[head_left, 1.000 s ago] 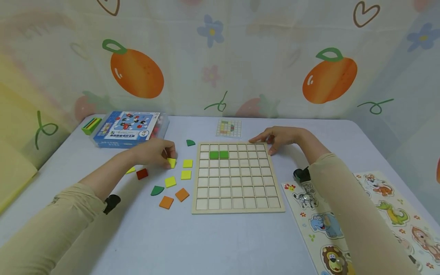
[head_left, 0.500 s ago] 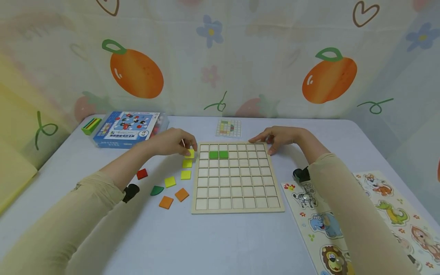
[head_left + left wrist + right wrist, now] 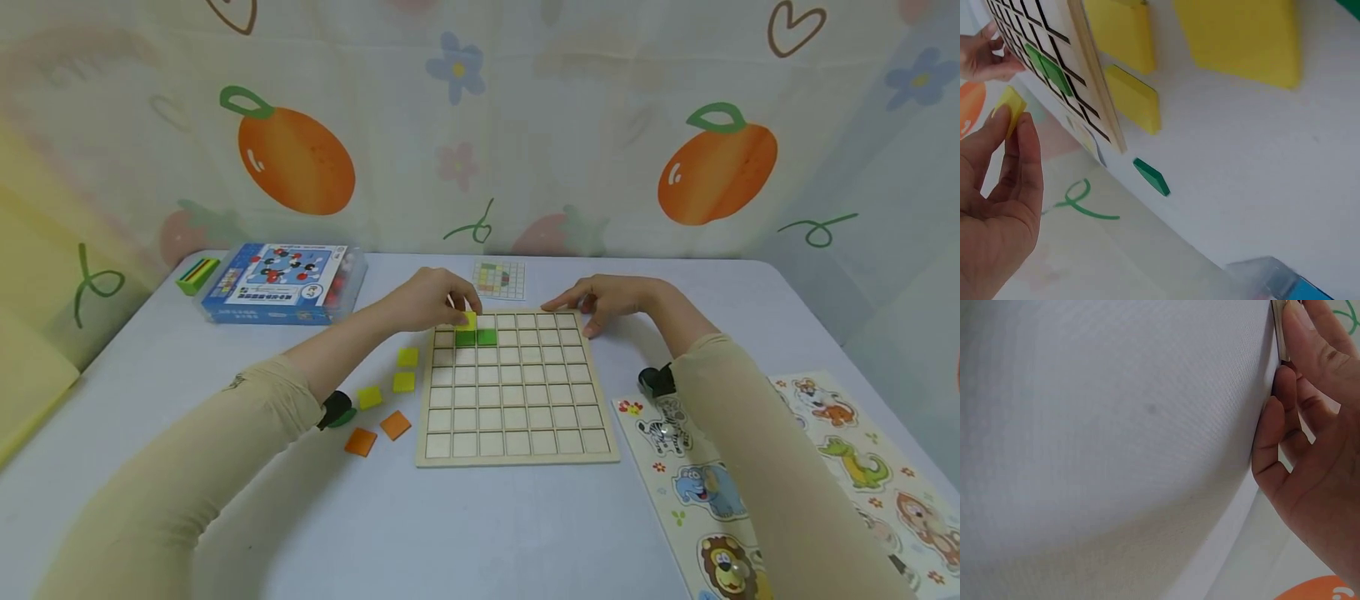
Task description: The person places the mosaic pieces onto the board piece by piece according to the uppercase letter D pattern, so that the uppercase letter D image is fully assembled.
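My left hand [image 3: 431,302] pinches a yellow square tile [image 3: 468,320] between thumb and fingertips, over the top row of a wooden grid board [image 3: 517,461]. In the left wrist view the same yellow tile [image 3: 1015,107] is held at a tilt. Just below it in the head view, two green square tiles [image 3: 487,337] sit side by side in the second row. My right hand [image 3: 618,298] holds the board's far right corner, thumb on the side edge and index finger along the top edge. The right wrist view shows that thumb [image 3: 1313,344] against the board edge.
Left of the board lie yellow tiles [image 3: 404,382], orange tiles [image 3: 395,425] and a green curved piece [image 3: 345,417] partly behind the left wrist. A small pattern card [image 3: 510,283] lies beyond the board. A blue box [image 3: 281,287] stands back left; an animal puzzle [image 3: 708,492] lies front right.
My left hand picked up a yellow tile from the table and carried it right, past the board's left edge, to above the top row. The right hand stays at the corner.
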### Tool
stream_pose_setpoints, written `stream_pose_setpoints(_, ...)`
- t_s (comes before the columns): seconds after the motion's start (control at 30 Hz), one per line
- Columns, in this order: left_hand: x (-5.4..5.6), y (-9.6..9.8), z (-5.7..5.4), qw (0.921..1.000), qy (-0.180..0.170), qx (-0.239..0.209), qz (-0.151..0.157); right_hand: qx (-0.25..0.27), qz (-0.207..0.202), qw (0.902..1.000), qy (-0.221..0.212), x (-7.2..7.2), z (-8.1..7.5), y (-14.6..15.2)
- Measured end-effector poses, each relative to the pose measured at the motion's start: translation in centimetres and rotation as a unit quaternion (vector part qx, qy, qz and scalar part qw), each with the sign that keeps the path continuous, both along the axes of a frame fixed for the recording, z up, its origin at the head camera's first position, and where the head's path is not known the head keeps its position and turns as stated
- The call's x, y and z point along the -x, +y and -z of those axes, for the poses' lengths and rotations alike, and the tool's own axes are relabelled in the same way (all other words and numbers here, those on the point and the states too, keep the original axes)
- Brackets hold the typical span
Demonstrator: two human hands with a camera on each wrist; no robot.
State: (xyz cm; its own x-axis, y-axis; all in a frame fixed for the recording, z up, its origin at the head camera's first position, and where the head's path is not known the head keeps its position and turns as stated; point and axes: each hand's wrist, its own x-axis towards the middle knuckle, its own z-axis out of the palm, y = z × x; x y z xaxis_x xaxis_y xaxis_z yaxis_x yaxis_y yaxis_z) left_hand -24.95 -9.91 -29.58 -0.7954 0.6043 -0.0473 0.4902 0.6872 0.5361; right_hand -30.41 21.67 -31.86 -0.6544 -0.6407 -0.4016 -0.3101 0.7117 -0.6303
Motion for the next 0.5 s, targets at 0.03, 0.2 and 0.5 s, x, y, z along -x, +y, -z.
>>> stream_pose_setpoints(0.03,0.1,0.3,0.1,1.0000,0.002,-0.001,0.000,0.000,0.000,1.0000,0.001,0.0,0.0,0.0)
stream_pose_setpoints(0.2,0.2,1.9,0.4,0.9999,0.008,0.005,0.003,-0.002,0.005,1.0000,0.000,0.2,0.1,0.0)
stream_pose_setpoints(0.5,0.3,4.4,1.2,0.9997,0.000,0.025,0.004,0.017,-0.024,0.9996,0.005,0.3,0.3,0.3)
